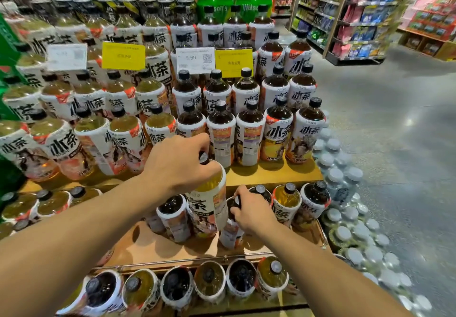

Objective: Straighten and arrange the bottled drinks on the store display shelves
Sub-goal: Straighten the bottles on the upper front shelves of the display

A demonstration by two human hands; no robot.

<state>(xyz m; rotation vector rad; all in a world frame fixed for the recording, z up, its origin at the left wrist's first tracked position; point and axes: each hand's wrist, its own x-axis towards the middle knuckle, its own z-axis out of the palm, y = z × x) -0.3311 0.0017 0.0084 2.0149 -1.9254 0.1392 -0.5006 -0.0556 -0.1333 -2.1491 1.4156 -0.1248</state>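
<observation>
We see the upper rows point(56, 146) on the left standing tidy, our left hand point(177, 166) curls its fingers round the cap of a pale tea bottle point(209, 203), our right hand point(251, 211) pinches the cap of a dark bottle point(230, 235) just beside it, and the sparse middle shelf point(153, 245) looks barely half sorted.

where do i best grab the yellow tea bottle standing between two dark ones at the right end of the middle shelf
The yellow tea bottle stands upright with dark tea bottles close on both sides, so its body is hemmed in. Its cap and neck stand free: probably pinch there, coming straight down from above.
</observation>
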